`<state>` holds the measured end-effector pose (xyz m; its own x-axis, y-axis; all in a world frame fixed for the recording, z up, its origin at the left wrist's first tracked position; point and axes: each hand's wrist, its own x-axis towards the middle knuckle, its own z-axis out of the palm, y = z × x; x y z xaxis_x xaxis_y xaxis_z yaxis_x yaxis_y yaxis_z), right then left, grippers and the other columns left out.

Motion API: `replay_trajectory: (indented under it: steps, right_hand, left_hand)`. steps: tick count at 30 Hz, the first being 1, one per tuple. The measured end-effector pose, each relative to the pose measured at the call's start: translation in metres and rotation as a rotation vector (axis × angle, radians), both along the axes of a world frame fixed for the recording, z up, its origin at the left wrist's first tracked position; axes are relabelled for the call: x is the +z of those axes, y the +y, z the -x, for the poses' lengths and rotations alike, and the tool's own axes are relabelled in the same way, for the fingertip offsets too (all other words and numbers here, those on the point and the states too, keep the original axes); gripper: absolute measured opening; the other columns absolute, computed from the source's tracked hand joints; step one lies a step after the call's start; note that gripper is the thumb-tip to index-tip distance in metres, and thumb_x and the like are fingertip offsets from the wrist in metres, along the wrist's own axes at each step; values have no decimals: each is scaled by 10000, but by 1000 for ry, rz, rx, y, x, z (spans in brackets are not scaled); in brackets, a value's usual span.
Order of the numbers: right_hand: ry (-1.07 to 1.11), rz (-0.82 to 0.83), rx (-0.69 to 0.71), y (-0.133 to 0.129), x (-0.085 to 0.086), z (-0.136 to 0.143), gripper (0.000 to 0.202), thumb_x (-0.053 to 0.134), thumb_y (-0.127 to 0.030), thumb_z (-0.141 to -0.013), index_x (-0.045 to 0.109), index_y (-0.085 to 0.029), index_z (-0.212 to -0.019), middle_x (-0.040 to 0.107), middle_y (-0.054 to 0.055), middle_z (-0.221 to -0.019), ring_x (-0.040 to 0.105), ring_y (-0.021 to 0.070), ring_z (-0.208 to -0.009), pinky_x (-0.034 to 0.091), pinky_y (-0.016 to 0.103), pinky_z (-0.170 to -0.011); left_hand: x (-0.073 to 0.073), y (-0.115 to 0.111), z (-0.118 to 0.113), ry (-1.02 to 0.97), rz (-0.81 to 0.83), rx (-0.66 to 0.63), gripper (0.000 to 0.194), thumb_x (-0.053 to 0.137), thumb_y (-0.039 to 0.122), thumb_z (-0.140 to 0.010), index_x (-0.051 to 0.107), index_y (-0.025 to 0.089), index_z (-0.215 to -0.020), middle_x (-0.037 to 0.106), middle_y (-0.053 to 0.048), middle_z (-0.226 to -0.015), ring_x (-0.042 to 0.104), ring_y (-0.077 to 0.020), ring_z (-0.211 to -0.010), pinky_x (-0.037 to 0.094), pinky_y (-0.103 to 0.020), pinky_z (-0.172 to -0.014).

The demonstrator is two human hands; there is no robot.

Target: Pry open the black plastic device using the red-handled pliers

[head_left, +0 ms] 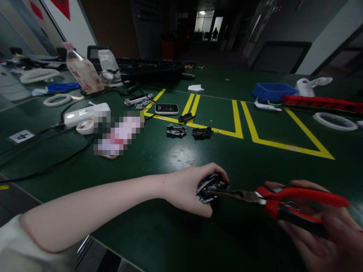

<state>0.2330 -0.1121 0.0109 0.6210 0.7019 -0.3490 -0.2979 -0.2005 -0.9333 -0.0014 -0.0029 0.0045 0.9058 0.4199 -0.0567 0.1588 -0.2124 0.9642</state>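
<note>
A small black and silver part (211, 187) is clamped in the curled fingers of the left hand (188, 189), low over the near edge of the green table (159, 223). The part is met from the right by the dark tips of red-handled pliers (272, 202), whose 2 handles are wrapped by the fingers of the right hand (320, 223). Farther off, 2 similar black parts (188, 131) are seen lying by the yellow floor-tape lines (241, 124), with a blue tray (272, 91) at far right.
</note>
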Motion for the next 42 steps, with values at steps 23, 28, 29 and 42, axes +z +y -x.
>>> replay_trajectory:
  steps: [23, 28, 29, 42]
  right_hand:
    - [-195, -223, 212, -9, -27, -26, 658, 793, -363, -458, 651, -421, -1098, 729, 36, -1120, 675, 422, -1026, 620, 531, -718]
    - [-243, -232, 151, -17, -25, -21, 551, 785, -553, -529, 700, -385, -1047, 749, 43, -1011, 726, 321, -881, 622, 342, -580]
    - [-234, -216, 150, -17, -22, -18, 525, 787, -563, -539, 710, -380, -1025, 752, 43, -991, 731, 307, -854, 617, 320, -578]
    - [-106, -70, 18, -3, 1, -2, 539, 875, -494, -307, 758, -328, -806, 773, 61, -920, 744, 306, -773, 594, 285, -584]
  left_hand:
    - [0, 1, -2, -7, 18, -8, 502, 747, 225, -689, 551, 202, -1150, 635, -10, -956, 616, -165, -819, 498, -284, -723]
    - [2, 0, -2, 2, 5, 6, 521, 751, 232, -690, 533, 202, -1163, 620, -6, -940, 605, -169, -824, 494, -291, -724]
    - [2, -1, -2, 0, 2, 14, 533, 751, 233, -690, 527, 206, -1173, 619, -9, -949, 607, -174, -833, 496, -298, -733]
    - [1, -2, 0, -22, -7, 9, 559, 755, 229, -706, 495, 212, -1200, 613, -32, -1027, 607, -188, -902, 511, -320, -780]
